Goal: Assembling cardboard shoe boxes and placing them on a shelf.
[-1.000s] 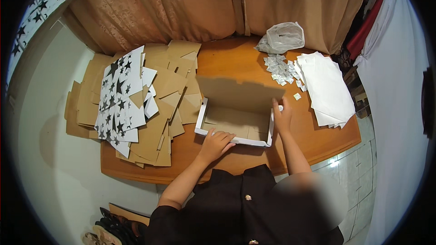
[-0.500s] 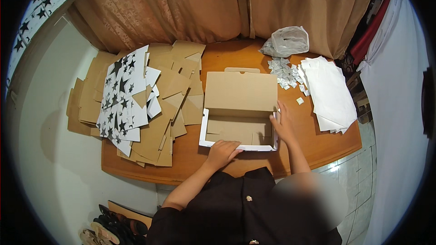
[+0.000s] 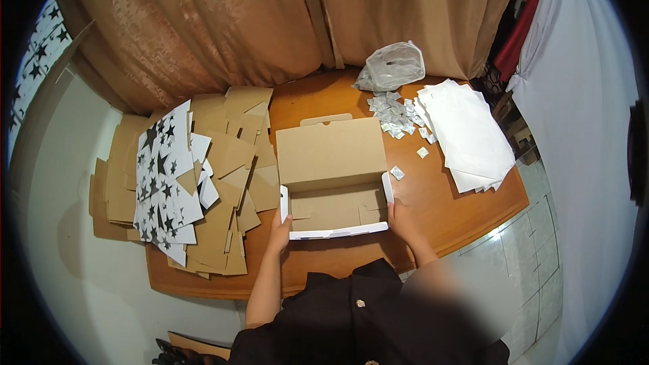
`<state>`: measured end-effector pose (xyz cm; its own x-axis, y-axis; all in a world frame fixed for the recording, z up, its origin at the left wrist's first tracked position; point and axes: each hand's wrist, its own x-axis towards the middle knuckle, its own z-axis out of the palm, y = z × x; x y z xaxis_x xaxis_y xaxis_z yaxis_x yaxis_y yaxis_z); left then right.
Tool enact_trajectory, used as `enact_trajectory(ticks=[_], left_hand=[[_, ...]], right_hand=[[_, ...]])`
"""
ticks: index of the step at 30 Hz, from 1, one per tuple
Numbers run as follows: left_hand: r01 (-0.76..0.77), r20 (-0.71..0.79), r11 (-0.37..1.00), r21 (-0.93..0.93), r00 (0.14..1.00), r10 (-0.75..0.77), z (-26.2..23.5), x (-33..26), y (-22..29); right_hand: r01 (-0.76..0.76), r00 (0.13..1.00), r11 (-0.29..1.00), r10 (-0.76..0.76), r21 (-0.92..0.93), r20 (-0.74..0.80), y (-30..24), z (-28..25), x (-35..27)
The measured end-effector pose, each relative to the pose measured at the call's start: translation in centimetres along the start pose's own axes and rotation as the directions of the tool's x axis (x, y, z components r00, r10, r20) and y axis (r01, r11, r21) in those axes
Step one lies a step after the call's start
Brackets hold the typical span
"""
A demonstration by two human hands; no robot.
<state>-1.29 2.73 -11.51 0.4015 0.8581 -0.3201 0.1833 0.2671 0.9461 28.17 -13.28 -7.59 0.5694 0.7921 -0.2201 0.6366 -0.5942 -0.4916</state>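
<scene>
An open cardboard box (image 3: 331,152) stands in front of me on the table, brown inside with white outer walls. Its lid is raised at the far side, and the floor of it looks bare. My left hand (image 3: 278,231) is closed around the box's left side near the front corner, thumb toward the inside. On the opposite side, my right hand (image 3: 401,218) grips the right wall by its front corner. The fingers of both hands are partly hidden by the walls. Just beyond the right wall lies a small silvery packet (image 3: 397,173).
Flat cardboard blanks (image 3: 230,162), some white with black stars (image 3: 162,182), are piled at the left of the wooden table (image 3: 446,220). Toward the back right are several small packets (image 3: 392,113), a clear plastic bag (image 3: 395,66) and stacked white sheets (image 3: 466,135).
My left hand has gone from the front edge to the box's left side. My right hand has slid nearer along the right wall, uncovering a packet. The whole view has shifted.
</scene>
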Motion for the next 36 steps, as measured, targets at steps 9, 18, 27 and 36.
enact_trajectory(ticks=[9,18,27,36], left_hand=[[-0.073,-0.070,0.996,0.052,0.995,0.076,1.4,0.5,0.8],[0.004,-0.026,1.000,-0.024,1.000,-0.005,0.9,-0.1,1.5],[-0.556,0.026,0.494,0.669,0.681,0.731,5.7,-3.8,12.4],[-0.963,0.748,0.098,0.251,0.258,0.611,11.9,-4.7,19.6]], right_hand=[[-0.219,0.835,0.921,0.006,-0.322,-0.551,7.2,-5.1,6.7],[-0.334,0.892,0.909,0.218,-0.252,-0.395,8.3,-7.4,7.7],[0.542,0.699,0.812,-0.579,-0.218,-0.419,-2.2,-14.2,-0.5],[0.901,0.366,0.393,-0.916,-0.182,-0.167,-10.7,-17.6,-8.8]])
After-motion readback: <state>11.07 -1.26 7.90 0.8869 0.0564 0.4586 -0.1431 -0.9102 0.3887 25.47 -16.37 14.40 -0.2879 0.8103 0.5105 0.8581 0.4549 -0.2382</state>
